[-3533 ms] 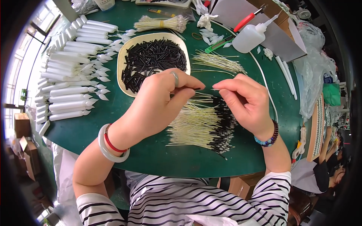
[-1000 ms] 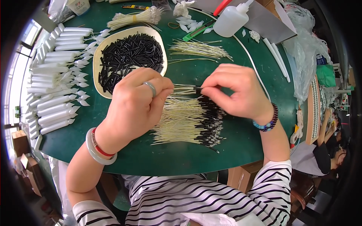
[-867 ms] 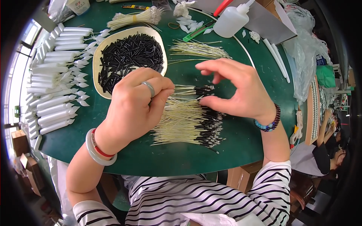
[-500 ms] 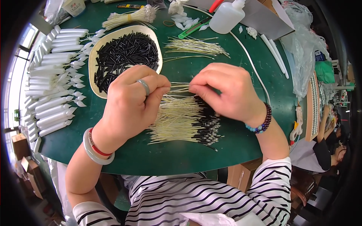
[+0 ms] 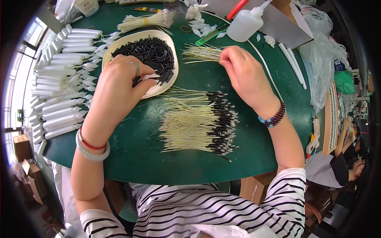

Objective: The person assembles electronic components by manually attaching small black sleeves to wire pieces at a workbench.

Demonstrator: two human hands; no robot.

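Note:
My left hand [image 5: 115, 81] reaches into a cream tray [image 5: 106, 59] of short black tubes [image 5: 152, 51], thumb and forefinger apart over the tubes. At the right, my right hand [image 5: 249, 79] pinches the ends of the thin pale wires [image 5: 202, 52] in a small loose pile; how many it grips is hidden. Below and between my hands lies a wide row of pale wires [image 5: 186, 127], with black sleeves [image 5: 220, 127] and small clear tips toward the right.
White candle-shaped pieces [image 5: 59, 107] line the left side. Toward the back are a tied wire bundle [image 5: 147, 20], a green cutter [image 5: 211, 35], a white squeeze bottle [image 5: 245, 25] and a grey box [image 5: 274, 20]. A white cord [image 5: 264, 65] crosses the right side; another person [image 5: 337, 166] sits beyond.
My hands have parted from above the wire row. The left moved up and left to the tray; the right moved up to the loose wires. Another sleeved wire now lies atop the row.

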